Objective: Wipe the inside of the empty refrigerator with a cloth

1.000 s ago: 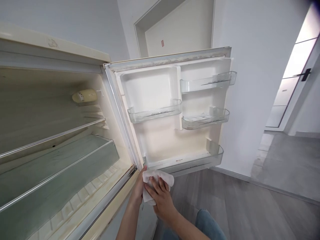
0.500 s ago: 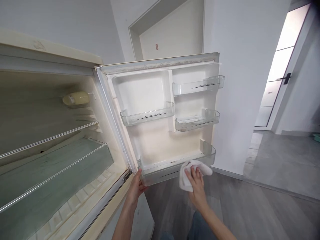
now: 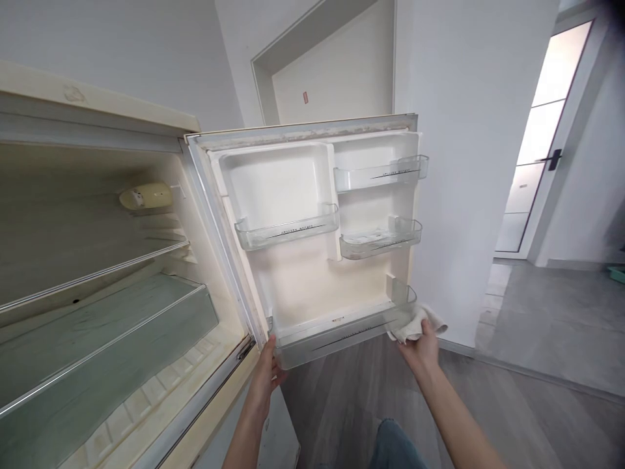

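Note:
The clear bottom door bin [image 3: 336, 340] sits low on the inside of the open fridge door [image 3: 312, 286]. My left hand [image 3: 268, 371] grips the bin's left end, thumb up at its rim and fingers curled beneath. At the bin's right end, my right hand [image 3: 422, 348] is closed on a white cloth [image 3: 415, 326], which is bunched against the corner. Part of the cloth lies behind the clear plastic, and some right fingers are hidden by it.
Above are three smaller clear bins: a left one [image 3: 288, 231], an upper right one [image 3: 381, 174] and a middle right one [image 3: 383, 242]. The fridge interior [image 3: 73, 189] holds glass shelves and a greenish drawer [image 3: 122, 345]. A wall [image 3: 454, 163] stands right of the door.
My right hand has moved right with the cloth, from the bin's front face to its right corner. My left hand stays at the left end. The door has swung slightly.

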`<action>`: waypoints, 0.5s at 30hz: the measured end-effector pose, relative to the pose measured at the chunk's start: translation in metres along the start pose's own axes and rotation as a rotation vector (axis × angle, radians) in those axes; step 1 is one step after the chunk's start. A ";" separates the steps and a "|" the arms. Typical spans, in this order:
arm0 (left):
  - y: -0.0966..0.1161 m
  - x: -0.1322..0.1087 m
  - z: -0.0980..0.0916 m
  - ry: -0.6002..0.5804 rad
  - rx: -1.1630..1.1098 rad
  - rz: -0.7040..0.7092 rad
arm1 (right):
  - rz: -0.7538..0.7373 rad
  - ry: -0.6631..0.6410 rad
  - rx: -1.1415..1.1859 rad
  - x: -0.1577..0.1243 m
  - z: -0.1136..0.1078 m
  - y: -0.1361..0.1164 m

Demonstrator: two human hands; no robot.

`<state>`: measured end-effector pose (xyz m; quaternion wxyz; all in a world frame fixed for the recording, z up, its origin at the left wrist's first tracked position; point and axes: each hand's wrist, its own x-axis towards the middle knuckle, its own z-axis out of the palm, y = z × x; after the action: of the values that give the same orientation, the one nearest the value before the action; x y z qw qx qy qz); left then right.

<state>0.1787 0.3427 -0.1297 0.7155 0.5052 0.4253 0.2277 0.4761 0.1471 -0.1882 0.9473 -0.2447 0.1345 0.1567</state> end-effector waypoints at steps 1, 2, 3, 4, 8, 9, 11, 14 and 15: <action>0.000 -0.001 0.000 -0.002 -0.002 0.002 | 0.064 0.003 0.039 -0.003 0.002 0.002; 0.001 -0.001 0.000 -0.011 0.000 0.008 | 0.109 0.002 0.072 -0.007 0.003 0.005; 0.001 -0.002 0.000 -0.016 0.003 0.014 | 0.136 -0.008 0.099 -0.011 0.003 0.009; 0.002 -0.002 0.001 -0.015 0.009 0.020 | 0.151 -0.025 0.119 -0.015 0.004 0.014; 0.005 -0.004 0.005 -0.004 0.031 0.049 | 0.232 -0.068 0.103 -0.036 0.005 0.041; 0.006 -0.005 0.006 0.000 0.031 0.053 | 0.262 -0.064 0.090 -0.043 0.006 0.048; 0.006 -0.005 0.009 0.010 0.031 0.059 | 0.331 -0.050 0.080 -0.058 0.010 0.060; 0.004 -0.004 0.011 0.028 0.026 0.066 | 0.433 -0.040 0.092 -0.081 0.017 0.075; 0.003 -0.003 0.012 0.031 0.025 0.074 | 0.459 -0.040 0.094 -0.088 0.019 0.079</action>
<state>0.1872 0.3353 -0.1247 0.6936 0.5260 0.4202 0.2564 0.3707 0.2023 -0.1765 0.8996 -0.1601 0.1749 0.3666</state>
